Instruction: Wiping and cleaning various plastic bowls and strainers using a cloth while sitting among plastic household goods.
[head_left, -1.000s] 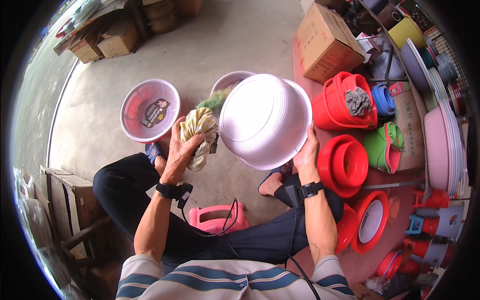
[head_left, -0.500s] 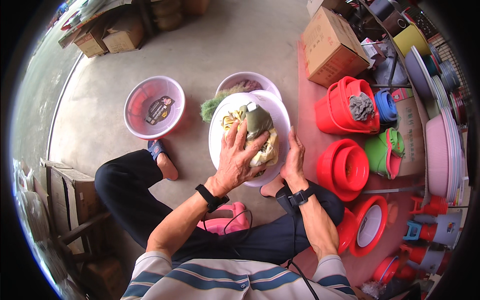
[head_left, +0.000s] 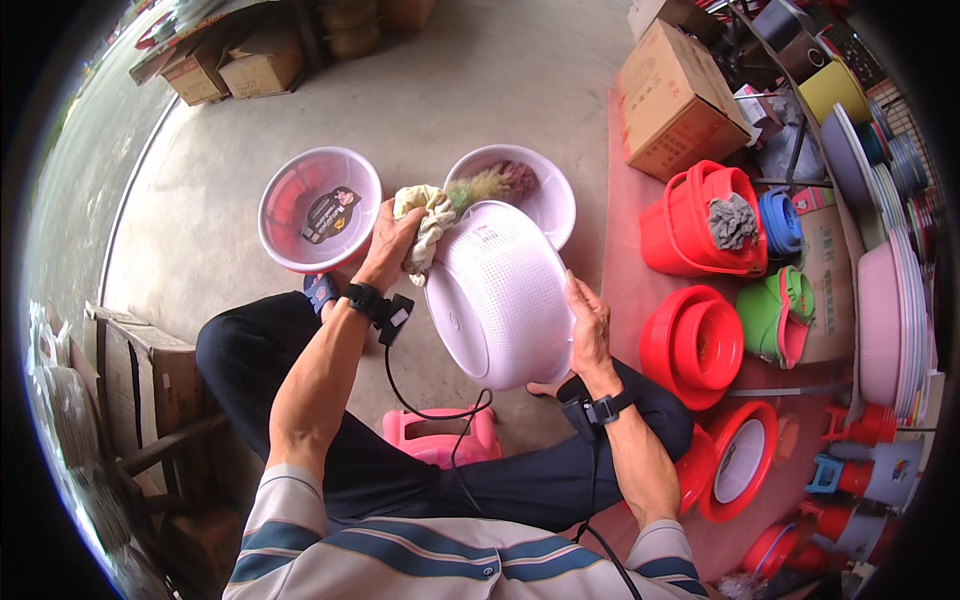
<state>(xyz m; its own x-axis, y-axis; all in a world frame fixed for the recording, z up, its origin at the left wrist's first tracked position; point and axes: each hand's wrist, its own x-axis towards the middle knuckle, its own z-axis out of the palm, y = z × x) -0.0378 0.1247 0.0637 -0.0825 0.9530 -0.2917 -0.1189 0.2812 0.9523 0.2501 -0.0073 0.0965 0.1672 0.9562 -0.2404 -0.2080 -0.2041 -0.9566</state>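
A pale lilac perforated plastic basket (head_left: pixel 505 300) is tilted on its side in front of me, its outer wall and base turned toward me. My right hand (head_left: pixel 590 325) grips its rim at the right. A crumpled cream and yellowish cloth (head_left: pixel 428 228) is bunched in my left hand (head_left: pixel 388 250), whose fingers close round it beside the basket's upper left edge. Just beyond stands a second lilac basket (head_left: pixel 560 215), with a fluffy green and maroon tuft (head_left: pixel 490 185) at its left side. The tilted basket's inside is hidden.
A red basin with a pale rim (head_left: pixel 275 240) and a dark label inside sits on the floor at left. Between my legs is a pink stool (head_left: pixel 470 440). Red buckets (head_left: pixel 690 225), red basins (head_left: pixel 660 350) and a cardboard box (head_left: pixel 670 95) line the right side. A cable hangs from my left wrist.
The basket has turned from facing up to lying tilted with its outside toward me. My left hand has moved left with the cloth, off the basket; my right hand now grips the rim.
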